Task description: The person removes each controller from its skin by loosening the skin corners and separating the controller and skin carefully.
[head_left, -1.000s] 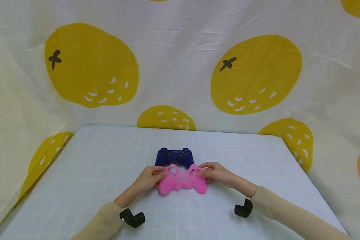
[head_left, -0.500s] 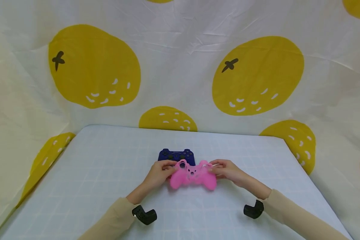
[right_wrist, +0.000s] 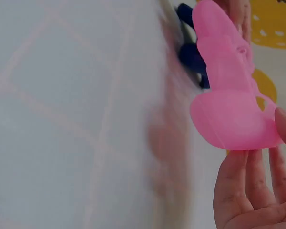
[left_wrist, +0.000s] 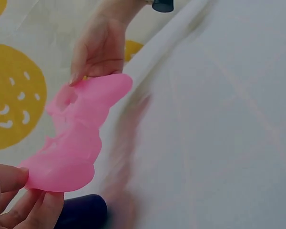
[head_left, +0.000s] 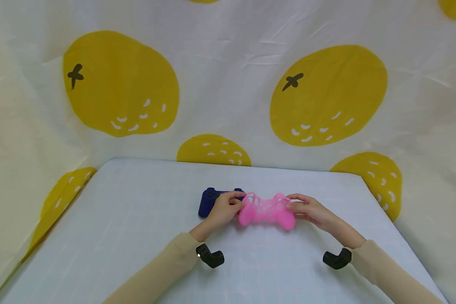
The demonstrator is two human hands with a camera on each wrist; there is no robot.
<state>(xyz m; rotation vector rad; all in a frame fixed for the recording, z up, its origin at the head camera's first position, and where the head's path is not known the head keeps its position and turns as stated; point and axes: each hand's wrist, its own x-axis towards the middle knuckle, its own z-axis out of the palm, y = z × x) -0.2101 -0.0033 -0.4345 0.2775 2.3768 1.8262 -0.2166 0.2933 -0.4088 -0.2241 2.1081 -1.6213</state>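
Both hands hold a pink silicone controller cover [head_left: 266, 211] above the table, one at each side. The left hand [head_left: 225, 207] pinches its left end between thumb and fingers; the right hand [head_left: 312, 211] grips the right end the same way. Cutout holes show along the cover, and in the left wrist view the pink cover [left_wrist: 71, 129] looks thin and hollow. A dark blue game controller [head_left: 208, 202] lies on the table behind the left hand, which hides part of it. In the right wrist view, pieces of the blue controller [right_wrist: 193, 58] show past the cover.
The table [head_left: 137, 219] has a pale checked cloth. Behind it hangs a white curtain [head_left: 224, 84] with large yellow fruit prints. A small black camera [head_left: 211, 256] sits on the left wrist and another black camera [head_left: 337, 259] on the right.
Both hands have carried the pink cover to the right and slightly away from the body, tilting it on the way. The blue controller stays on the table, now partly behind the left hand.
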